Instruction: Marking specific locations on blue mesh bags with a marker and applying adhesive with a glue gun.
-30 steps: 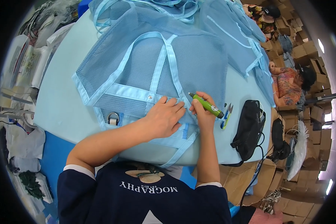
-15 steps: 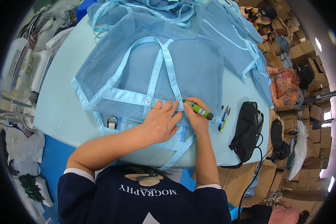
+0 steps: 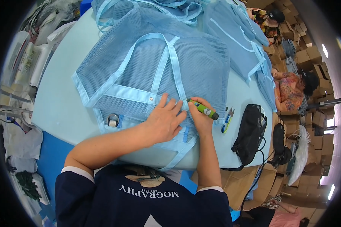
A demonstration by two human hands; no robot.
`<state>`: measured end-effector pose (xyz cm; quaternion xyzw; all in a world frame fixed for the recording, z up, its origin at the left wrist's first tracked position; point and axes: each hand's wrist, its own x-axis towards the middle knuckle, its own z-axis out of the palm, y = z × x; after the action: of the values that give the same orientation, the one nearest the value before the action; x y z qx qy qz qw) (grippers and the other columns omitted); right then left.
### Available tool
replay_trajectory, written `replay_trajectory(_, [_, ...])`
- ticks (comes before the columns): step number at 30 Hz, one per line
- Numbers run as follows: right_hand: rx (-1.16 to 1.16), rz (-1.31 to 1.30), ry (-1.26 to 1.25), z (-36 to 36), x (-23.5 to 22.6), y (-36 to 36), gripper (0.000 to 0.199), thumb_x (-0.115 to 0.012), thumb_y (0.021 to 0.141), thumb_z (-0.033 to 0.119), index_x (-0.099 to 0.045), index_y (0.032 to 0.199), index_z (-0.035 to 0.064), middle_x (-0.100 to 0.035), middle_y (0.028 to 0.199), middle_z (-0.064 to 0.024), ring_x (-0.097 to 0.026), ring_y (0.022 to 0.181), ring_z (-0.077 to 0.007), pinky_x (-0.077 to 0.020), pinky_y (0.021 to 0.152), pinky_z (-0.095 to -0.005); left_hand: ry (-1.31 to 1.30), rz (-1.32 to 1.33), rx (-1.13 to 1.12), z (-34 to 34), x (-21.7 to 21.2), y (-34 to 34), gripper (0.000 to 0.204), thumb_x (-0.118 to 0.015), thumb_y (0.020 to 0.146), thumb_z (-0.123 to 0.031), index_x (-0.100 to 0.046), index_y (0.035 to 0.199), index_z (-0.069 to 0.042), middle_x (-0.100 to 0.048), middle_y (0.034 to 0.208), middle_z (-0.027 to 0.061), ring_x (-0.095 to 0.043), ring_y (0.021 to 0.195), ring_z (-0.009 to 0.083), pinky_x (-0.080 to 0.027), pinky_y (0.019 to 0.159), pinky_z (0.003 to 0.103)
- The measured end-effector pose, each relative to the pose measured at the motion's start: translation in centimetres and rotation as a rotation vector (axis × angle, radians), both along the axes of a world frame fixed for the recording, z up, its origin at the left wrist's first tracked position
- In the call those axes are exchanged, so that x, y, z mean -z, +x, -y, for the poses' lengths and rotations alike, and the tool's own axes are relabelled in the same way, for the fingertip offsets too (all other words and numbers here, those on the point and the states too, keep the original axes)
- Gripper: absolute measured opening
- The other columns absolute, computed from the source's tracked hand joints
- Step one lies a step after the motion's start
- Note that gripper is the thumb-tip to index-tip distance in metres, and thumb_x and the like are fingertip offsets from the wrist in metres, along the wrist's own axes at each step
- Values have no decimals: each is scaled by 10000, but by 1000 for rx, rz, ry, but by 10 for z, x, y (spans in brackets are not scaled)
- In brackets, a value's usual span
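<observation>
A blue mesh bag [image 3: 201,64] with pale blue strap trim lies spread on the table before me. My left hand [image 3: 163,120] rests on its trimmed edge, fingers stretched out and slightly spread. Held in my right hand [image 3: 202,120] is a thick green pen-shaped tool [image 3: 205,109] with a dark rear end. Its tip points at the trim beside my left fingertips, where a handle strap meets the edge. A small metal snap [image 3: 151,98] sits on the trim to the left. Nearer me, a metal D-ring [image 3: 113,120] hangs on a short tab.
Small thread snips [image 3: 228,120] lie right of my right hand. Beyond them is a black pouch [image 3: 250,130] with a cable. More blue mesh pieces [image 3: 236,38] cover the table's far side. Cardboard boxes and other people [image 3: 291,89] are off to the right; plastic-wrapped goods stand left.
My hands stay at almost the same spot on the trim, with the green tool still in my right hand. The whole view has shifted slightly.
</observation>
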<state>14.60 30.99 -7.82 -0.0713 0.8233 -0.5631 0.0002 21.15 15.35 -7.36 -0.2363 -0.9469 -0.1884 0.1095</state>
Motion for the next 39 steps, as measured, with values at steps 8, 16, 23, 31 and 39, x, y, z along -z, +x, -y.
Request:
replay_trajectory(8, [-74, -73, -29, -2, 0, 0, 154, -667, 766, 62, -650, 909, 7, -648, 813, -47, -580, 718, -97, -470, 649, -234, 10, -18, -9, -1, 1, 1, 482, -675, 711, -290, -557, 1116, -57, -501, 1238, 190, -466, 1101, 345, -248, 1011, 557])
replay_trajectory(16, [-19, -64, -43, 2, 3, -1, 144, -654, 747, 61, -658, 882, 12, -643, 778, -46, -571, 700, -91, -465, 626, -237, 28, -21, -10, -2, 4, 2, 497, -679, 708, -294, -549, 1125, -59, -499, 1237, 187, -469, 1096, 336, -261, 1006, 551])
replay_trajectory(23, [82, 28, 37, 7, -2, -1, 142, -662, 754, 60, -654, 885, 8, -644, 782, -48, -574, 699, -96, -468, 629, -242, 18, -53, -15, 0, 6, 0, 494, -677, 711, -292, -548, 1130, -62, -501, 1232, 187, -471, 1090, 332, -268, 1001, 544])
replay_trajectory(31, [23, -34, -88, 2, 1, 1, 144, -667, 762, 59, -656, 898, 14, -639, 787, -28, -565, 694, -81, -466, 622, -235, 39, -63, -16, -1, 5, 1, 495, -690, 698, -285, -554, 1117, -59, -505, 1216, 187, -476, 1079, 330, -272, 998, 537])
replay_trajectory(39, [17, -77, 8, 1, 5, -1, 152, -673, 757, 53, -654, 902, 12, -638, 787, -25, -566, 705, -78, -465, 632, -233, 57, -59, -12, 0, 3, 1, 493, -694, 688, -273, -561, 1104, -44, -507, 1214, 193, -478, 1077, 331, -280, 989, 532])
